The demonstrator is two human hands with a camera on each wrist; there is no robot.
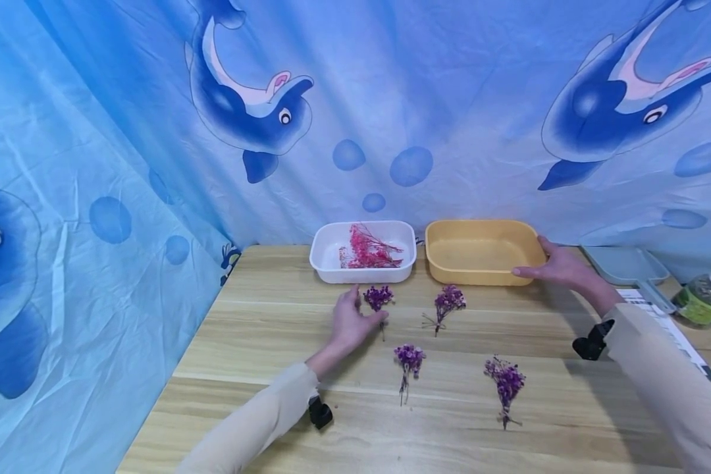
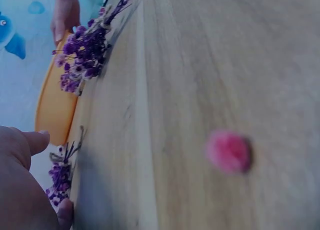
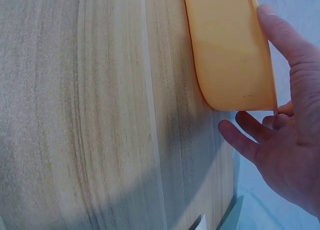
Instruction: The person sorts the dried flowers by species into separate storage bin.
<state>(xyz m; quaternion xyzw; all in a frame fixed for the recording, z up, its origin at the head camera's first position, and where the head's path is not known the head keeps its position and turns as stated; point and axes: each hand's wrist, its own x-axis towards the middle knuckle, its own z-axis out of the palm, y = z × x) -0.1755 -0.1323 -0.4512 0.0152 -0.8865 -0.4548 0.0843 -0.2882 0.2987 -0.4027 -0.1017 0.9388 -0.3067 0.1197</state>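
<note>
My left hand (image 1: 351, 321) reaches beside a bunch of small purple dried flowers (image 1: 378, 297), thumb and fingers spread apart around it. In front of the white tray (image 1: 360, 276) it hovers low over the table. Pink dried flowers (image 1: 368, 249) lie inside that tray. My right hand (image 1: 563, 266) grips the right end of the yellow tray (image 1: 474, 276), with the thumb along its front rim and fingers around the corner. In the right wrist view the thumb (image 3: 280, 30) lies against the rim. No flowers show inside the yellow tray.
More purple bunches lie on the table: one before the yellow tray (image 1: 449, 299), one nearer (image 1: 410, 359), one at right (image 1: 505, 380). A small pink bit (image 2: 230, 151) lies on the wood. At right are a jar (image 1: 704, 299), a grey-blue dustpan-like item (image 1: 625, 263) and a paper (image 1: 669, 329).
</note>
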